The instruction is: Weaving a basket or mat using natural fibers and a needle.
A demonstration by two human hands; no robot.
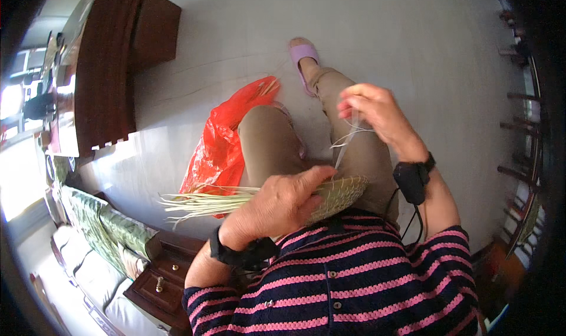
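Note:
My left hand (283,201) grips a coiled piece of straw work (342,196) close to my waist, above my lap. Pale thread stitching crosses its curved surface. Loose green-yellow straw stalks (216,203) stick out to the left, past my wrist. Raised over my thigh, my right hand (369,108) pinches a translucent strand (347,143), slightly blurred, which runs down towards my left fingertips and the work. A thin white thread loops (342,141) beside that strand. Whether a needle is between my right fingers cannot be seen.
A red plastic bag (216,154) holding some stalks lies against my knee. Dark wooden furniture (106,61) stands at upper left, and a drawer cabinet (161,278) at lower left near a cushioned seat (95,274). Thin stalks (212,61) lie on the grey floor (247,22). Wooden chairs (519,128) line the right.

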